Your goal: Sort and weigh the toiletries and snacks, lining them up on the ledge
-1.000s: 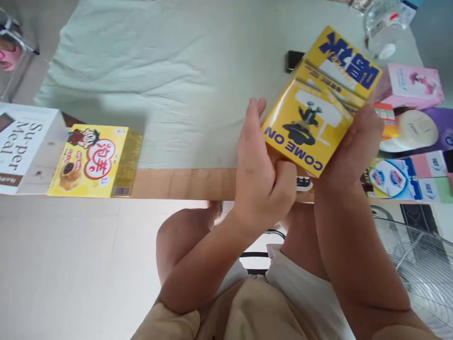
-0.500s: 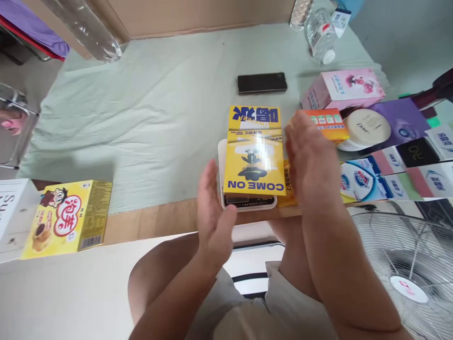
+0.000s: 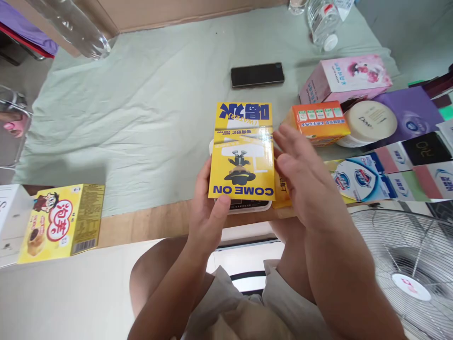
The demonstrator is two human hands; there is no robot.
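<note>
The yellow COME ON box [image 3: 242, 165] is resting on a white-rimmed device [image 3: 247, 210] at the bench [image 3: 148, 226] edge. The left hand [image 3: 206, 217] is cupping its left side, fingers half-curled, perhaps steadying it; grip firmness I cannot tell. The right hand [image 3: 307, 182] is flanking it, fingers loosely spread, gripping nothing. Rightward, the orange box [image 3: 320, 125] and lidded Dove tub [image 3: 370, 120] are hiding any contents.
</note>
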